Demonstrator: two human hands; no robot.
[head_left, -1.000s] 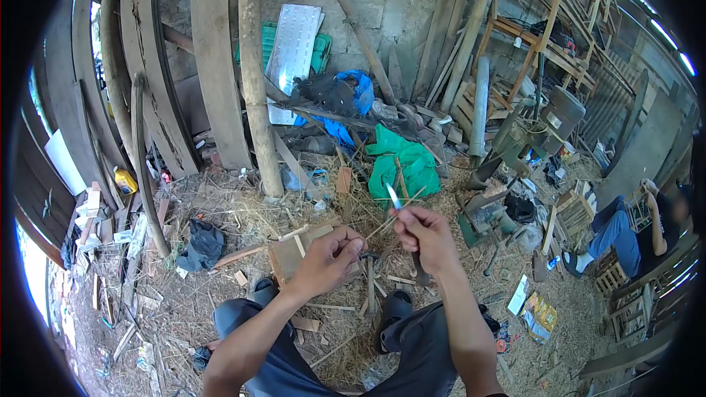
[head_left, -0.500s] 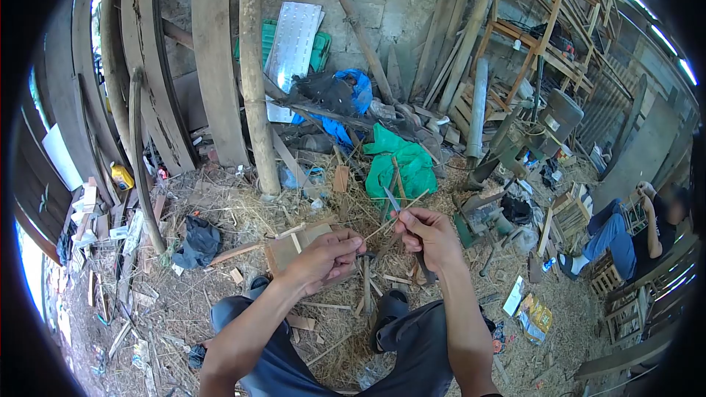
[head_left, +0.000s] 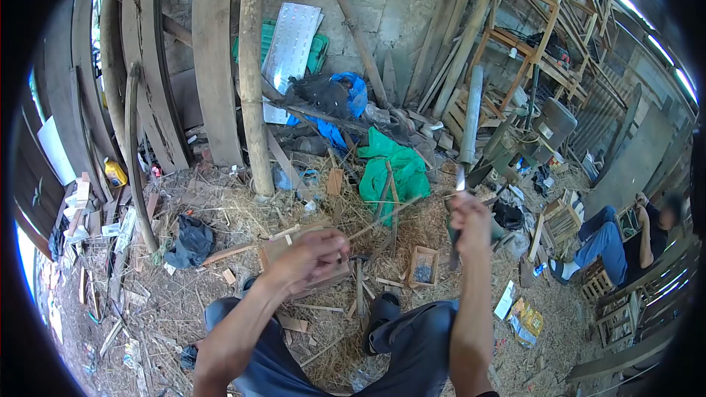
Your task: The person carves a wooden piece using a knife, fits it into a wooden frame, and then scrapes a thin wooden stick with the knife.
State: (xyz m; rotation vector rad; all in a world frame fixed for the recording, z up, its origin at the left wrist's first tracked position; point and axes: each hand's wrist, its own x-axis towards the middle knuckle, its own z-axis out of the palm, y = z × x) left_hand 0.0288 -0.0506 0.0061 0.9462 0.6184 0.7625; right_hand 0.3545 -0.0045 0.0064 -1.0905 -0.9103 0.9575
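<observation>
My left hand (head_left: 312, 256) pinches one end of a thin wooden strip (head_left: 382, 218), which points up and to the right in front of the green plastic bag (head_left: 393, 169). My right hand (head_left: 471, 222) is closed round the handle of a knife (head_left: 461, 178), its blade upward. The knife is to the right of the strip and apart from it. Below and between the hands, a small wooden box (head_left: 423, 266) with small dark bits in it lies on the ground.
Wood scraps and straw litter the ground. A wooden post (head_left: 254, 103) stands ahead, with a black plastic bag (head_left: 190, 241) to its lower left. Green machinery (head_left: 526, 151) is at the right. Another person (head_left: 625, 239) sits at the far right, holding a small frame.
My right hand with the knife has moved right and slightly up, away from the strip. My left hand has shifted slightly left, still with the strip. The small box has come into sight.
</observation>
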